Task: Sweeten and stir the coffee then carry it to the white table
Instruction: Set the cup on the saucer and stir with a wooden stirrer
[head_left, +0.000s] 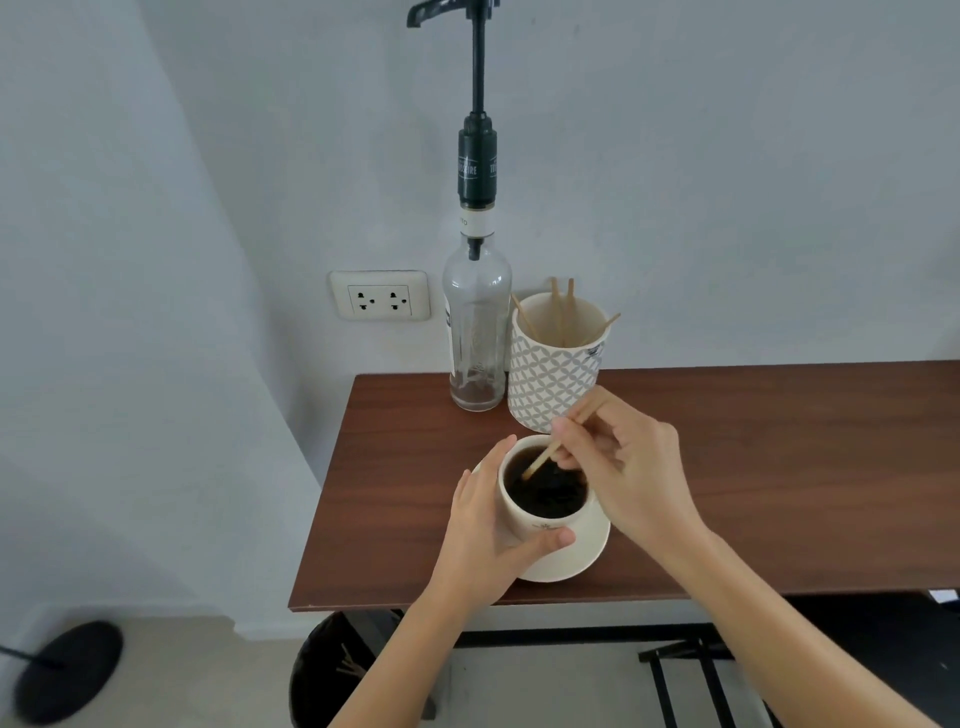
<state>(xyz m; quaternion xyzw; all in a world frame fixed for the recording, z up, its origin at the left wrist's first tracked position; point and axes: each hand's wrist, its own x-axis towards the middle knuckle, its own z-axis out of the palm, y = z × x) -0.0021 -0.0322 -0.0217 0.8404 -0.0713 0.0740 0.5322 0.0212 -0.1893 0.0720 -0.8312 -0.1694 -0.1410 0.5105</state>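
Observation:
A cream cup (535, 522) full of dark coffee stands on a cream saucer (582, 556) near the left end of the brown table (779, 467). My left hand (480, 535) wraps around the cup's left side, thumb on its front. My right hand (623, 473) pinches a wooden stir stick (543, 460), whose lower end dips into the coffee. Behind the cup stands a clear glass syrup bottle (477, 338) with a tall black pump.
A patterned holder (553, 384) with several wooden sticks stands right of the bottle, just behind my right hand. A wall socket (380, 295) is on the wall. A black-lined bin (337, 670) sits under the table's left end. A black round base (67, 670) lies on the floor at left.

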